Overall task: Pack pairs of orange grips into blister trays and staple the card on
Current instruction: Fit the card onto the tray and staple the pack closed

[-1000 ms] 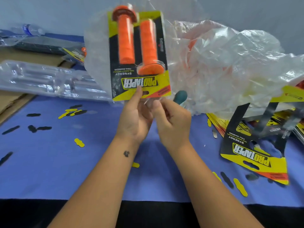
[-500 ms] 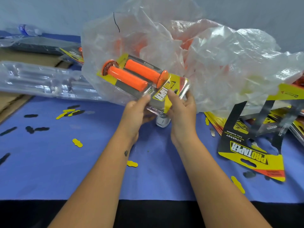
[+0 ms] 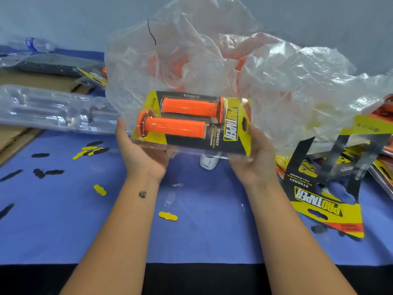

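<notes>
Blister pack (image 3: 191, 122) with two orange grips (image 3: 180, 118) hovering flat above blue table (image 3: 53, 220), crumpled plastic bag (image 3: 234, 71) crowding far side. Open room lying near side. Left hand (image 3: 140, 152) cupping pack's left end from below, right hand (image 3: 253, 158) gripping right end; hands sitting apart. Loose card (image 3: 327, 196) lying right.

This looks like a small packing workshop. The desk (image 3: 53, 220) has a blue cover littered with yellow and black punch-outs (image 3: 167, 216). Printed cards (image 3: 325, 201) pile up on the right, and empty clear trays (image 3: 53, 111) are stacked on the left by flattened cardboard (image 3: 14, 137). A big crumpled plastic bag (image 3: 276, 81) holds loose orange grips.
</notes>
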Demonstrator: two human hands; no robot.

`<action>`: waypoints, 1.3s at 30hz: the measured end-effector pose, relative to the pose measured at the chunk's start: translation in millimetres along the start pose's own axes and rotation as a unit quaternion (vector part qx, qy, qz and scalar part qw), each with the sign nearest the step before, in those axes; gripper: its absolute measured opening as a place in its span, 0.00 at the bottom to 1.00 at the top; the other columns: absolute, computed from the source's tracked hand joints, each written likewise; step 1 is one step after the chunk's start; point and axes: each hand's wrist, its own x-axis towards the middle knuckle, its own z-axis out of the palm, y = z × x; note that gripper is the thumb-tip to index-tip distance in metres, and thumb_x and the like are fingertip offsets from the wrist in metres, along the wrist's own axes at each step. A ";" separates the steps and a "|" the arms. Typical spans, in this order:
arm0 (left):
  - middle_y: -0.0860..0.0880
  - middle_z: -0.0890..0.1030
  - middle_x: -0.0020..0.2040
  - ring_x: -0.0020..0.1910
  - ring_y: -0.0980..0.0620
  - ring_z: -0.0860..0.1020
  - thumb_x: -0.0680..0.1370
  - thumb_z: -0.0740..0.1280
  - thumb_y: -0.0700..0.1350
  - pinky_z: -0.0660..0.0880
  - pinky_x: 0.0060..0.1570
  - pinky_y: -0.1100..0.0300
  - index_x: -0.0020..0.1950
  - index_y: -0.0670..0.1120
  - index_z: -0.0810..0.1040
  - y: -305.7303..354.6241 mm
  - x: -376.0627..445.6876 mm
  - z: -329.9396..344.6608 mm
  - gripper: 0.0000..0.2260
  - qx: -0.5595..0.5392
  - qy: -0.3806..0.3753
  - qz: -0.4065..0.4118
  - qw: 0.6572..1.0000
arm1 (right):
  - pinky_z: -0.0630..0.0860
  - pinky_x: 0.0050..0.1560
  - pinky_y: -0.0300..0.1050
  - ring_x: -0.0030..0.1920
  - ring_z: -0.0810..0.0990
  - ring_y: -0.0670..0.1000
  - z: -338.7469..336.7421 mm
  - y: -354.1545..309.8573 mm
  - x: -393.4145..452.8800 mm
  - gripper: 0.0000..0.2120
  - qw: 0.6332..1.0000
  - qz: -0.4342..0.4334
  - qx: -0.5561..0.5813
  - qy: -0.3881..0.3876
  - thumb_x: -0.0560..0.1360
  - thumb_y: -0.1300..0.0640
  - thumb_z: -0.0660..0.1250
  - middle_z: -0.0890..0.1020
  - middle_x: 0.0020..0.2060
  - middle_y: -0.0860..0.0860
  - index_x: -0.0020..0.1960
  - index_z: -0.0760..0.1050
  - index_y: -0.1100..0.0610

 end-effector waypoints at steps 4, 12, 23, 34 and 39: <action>0.47 0.84 0.52 0.57 0.45 0.81 0.75 0.63 0.52 0.81 0.46 0.48 0.54 0.50 0.81 8.3 0.2 -3.5 0.13 -0.030 -0.011 -0.006 0.999 | 0.79 0.56 0.51 0.60 0.79 0.58 8.2 0.5 -6.5 0.26 0.996 0.024 0.080 0.007 0.74 0.52 0.64 0.78 0.61 0.59 0.70 0.71 0.62; 0.53 0.84 0.48 0.46 0.52 0.82 0.80 0.62 0.51 0.80 0.42 0.58 0.52 0.52 0.81 26.2 -10.2 7.9 0.09 0.072 -0.043 0.020 0.996 | 0.77 0.61 0.56 0.54 0.82 0.53 62.9 13.0 -14.1 0.09 0.992 -0.064 -0.098 0.038 0.80 0.66 0.62 0.84 0.51 0.53 0.54 0.76 0.55; 0.51 0.79 0.36 0.38 0.54 0.79 0.82 0.58 0.47 0.77 0.44 0.54 0.41 0.50 0.76 -32.3 -50.7 65.5 0.12 0.163 -0.055 -0.010 0.985 | 0.83 0.42 0.48 0.46 0.78 0.61 43.0 -91.9 -59.9 0.11 0.964 -0.062 -0.244 0.089 0.77 0.62 0.68 0.81 0.42 0.59 0.38 0.78 0.51; 0.55 0.83 0.40 0.40 0.59 0.82 0.83 0.59 0.48 0.80 0.45 0.53 0.52 0.52 0.75 -139.7 -85.1 204.9 0.06 0.329 -0.199 -0.033 0.922 | 0.83 0.44 0.46 0.46 0.84 0.55 -23.6 -229.2 -96.7 0.17 0.957 -0.177 -0.112 0.200 0.73 0.54 0.65 0.83 0.45 0.59 0.59 0.76 0.63; 0.56 0.78 0.58 0.54 0.60 0.76 0.81 0.61 0.41 0.73 0.59 0.58 0.61 0.53 0.73 -166.5 -87.5 214.3 0.11 0.393 -0.250 -0.023 0.884 | 0.70 0.70 0.53 0.62 0.77 0.55 -35.2 -251.0 -69.9 0.13 0.944 -0.188 -0.079 0.259 0.80 0.61 0.62 0.79 0.56 0.58 0.63 0.72 0.64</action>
